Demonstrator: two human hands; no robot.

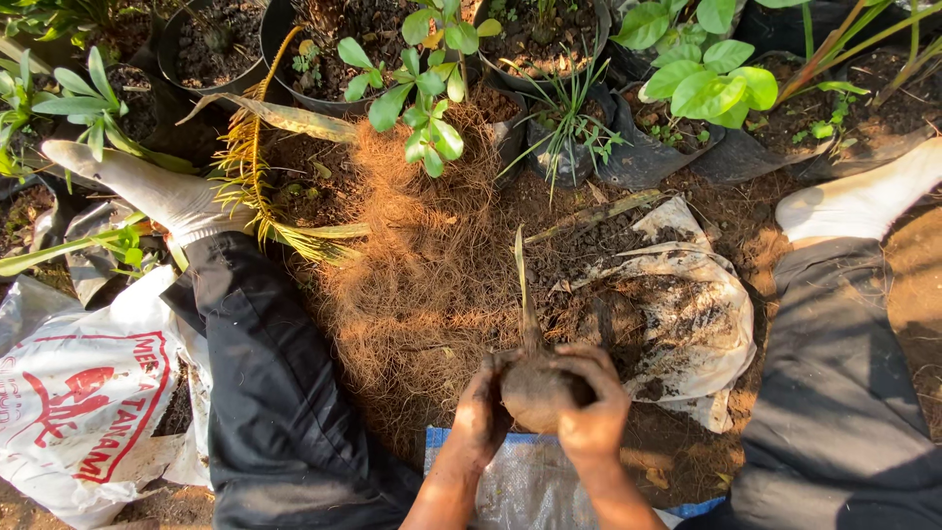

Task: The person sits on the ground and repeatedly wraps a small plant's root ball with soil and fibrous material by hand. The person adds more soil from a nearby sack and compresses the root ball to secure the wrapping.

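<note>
The left hand (pixel 481 412) and right hand (pixel 594 407) grip a brown bulb (pixel 535 388) with a thin shoot, shaping it beside the dirt sack (pixel 687 314).

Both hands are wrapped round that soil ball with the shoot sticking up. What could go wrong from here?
1. The thin green shoot stands bare above the round brown soil ball; a slip of the left hand or right hand might bend it.
2. Hard squeezing could crumble the ball onto the blue-edged woven sheet.
</note>
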